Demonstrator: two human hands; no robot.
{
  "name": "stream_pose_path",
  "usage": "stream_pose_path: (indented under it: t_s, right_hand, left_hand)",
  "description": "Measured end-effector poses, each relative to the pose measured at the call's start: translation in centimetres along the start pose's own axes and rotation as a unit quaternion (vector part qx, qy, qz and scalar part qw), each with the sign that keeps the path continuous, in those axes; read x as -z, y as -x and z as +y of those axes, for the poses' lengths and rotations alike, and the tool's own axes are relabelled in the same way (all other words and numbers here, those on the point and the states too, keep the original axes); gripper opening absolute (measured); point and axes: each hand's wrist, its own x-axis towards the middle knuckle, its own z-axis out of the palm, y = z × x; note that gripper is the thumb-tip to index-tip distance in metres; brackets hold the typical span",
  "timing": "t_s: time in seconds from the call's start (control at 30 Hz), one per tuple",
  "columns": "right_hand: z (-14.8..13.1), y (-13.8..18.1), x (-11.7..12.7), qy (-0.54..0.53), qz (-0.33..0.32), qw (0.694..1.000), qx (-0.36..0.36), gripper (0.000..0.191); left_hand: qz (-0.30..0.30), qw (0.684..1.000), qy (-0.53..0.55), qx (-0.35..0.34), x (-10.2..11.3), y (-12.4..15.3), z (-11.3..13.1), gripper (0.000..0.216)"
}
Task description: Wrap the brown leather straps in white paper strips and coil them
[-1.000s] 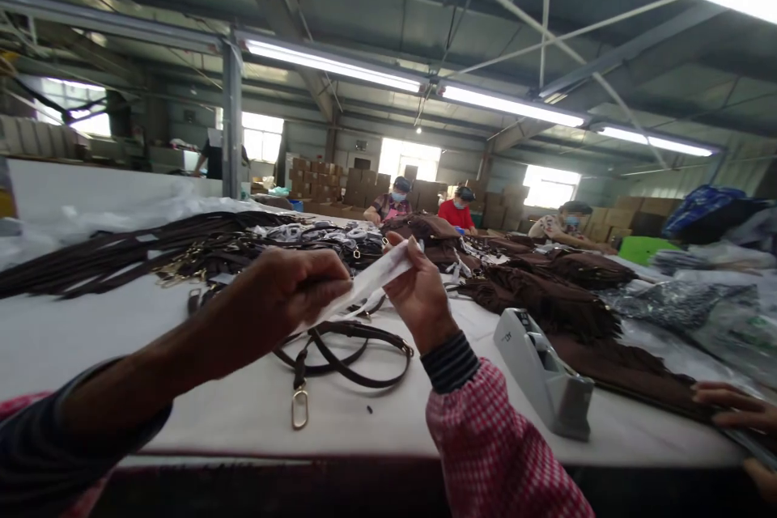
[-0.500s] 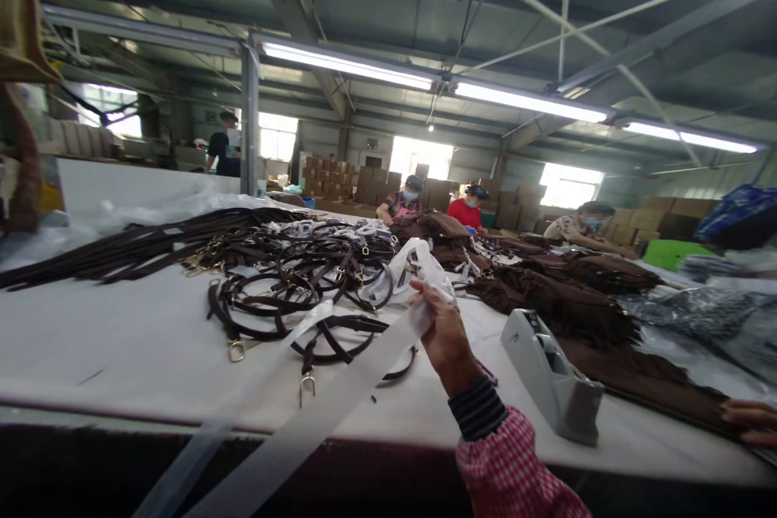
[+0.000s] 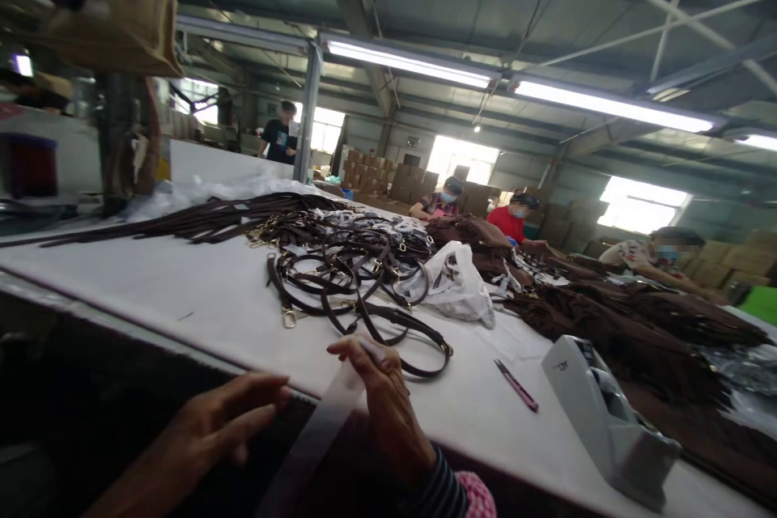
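Note:
My right hand (image 3: 382,401) is low at the near edge of the white table (image 3: 200,299) and pinches the top of a long clear plastic strip (image 3: 316,441) that hangs down from it. To its left my left hand (image 3: 227,425) has its fingers stretched out towards the strip, a little apart from it and holding nothing. Just beyond my right hand lies a tangle of dark brown straps (image 3: 358,275) with metal clasps.
A grey tape dispenser (image 3: 607,421) stands at the right, with a small pair of snips (image 3: 515,385) and a white plastic bag (image 3: 452,283) near it. Brown fabric pieces (image 3: 613,316) cover the far right. Several masked people sit at the far end; another stands at the back left.
My right hand has dropped from above the straps to the table's near edge, still with the strip. My left hand has come back into view, now open. The view swung left.

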Motion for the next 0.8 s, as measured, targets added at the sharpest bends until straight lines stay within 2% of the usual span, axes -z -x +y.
stream_pose_path:
  t_s: [0.07, 0.1, 0.17, 0.23, 0.37, 0.47, 0.6, 0.67, 0.8]
  right_hand:
    - [-0.4, 0.4, -0.4, 0.005, -0.012, 1.0, 0.028, 0.038]
    - [-0.5, 0.7, -0.3, -0.004, -0.018, 0.999, 0.028, 0.038]
    - [-0.2, 1.7, 0.4, -0.013, -0.022, 1.0, 0.019, 0.038]
    - [0.3, 3.0, 1.6, 0.0, -0.019, 1.0, 0.009, 0.036]
    - [1.8, 5.0, 3.7, 0.007, 0.012, 0.999, -0.034, 0.028]
    - [2.6, 5.3, 4.1, 0.024, 0.052, 0.997, -0.048, 0.027]
    - [2.9, 4.7, 3.9, 0.066, 0.081, 0.994, -0.036, 0.031]
    - [2.8, 4.0, 4.3, 0.066, 0.067, 0.995, -0.047, 0.034]
    - [2.4, 0.5, 7.7, 0.109, 0.032, 0.991, -0.065, 0.037]
  left_hand:
    - [-0.035, 0.997, 0.054, -0.046, -2.8, -1.8, 0.3, 0.052]
    - [-0.054, 0.993, 0.084, -0.063, -4.3, -2.6, 0.4, 0.045]
    - [-0.093, 0.985, 0.143, -0.038, -6.7, -3.5, 0.1, 0.034]
    - [-0.122, 0.977, 0.175, 0.018, -8.0, -3.6, -1.2, 0.033]
    - [-0.14, 0.973, 0.175, 0.057, -8.0, -3.2, -4.7, 0.045]
    - [-0.162, 0.968, 0.179, 0.072, -8.3, -3.1, -5.8, 0.047]
    - [-0.169, 0.969, 0.165, 0.072, -9.3, -3.6, -5.3, 0.049]
    - [-0.166, 0.971, 0.154, 0.078, -9.5, -3.8, -4.7, 0.049]
    - [-0.161, 0.974, 0.122, 0.101, -9.1, -4.0, -3.5, 0.052]
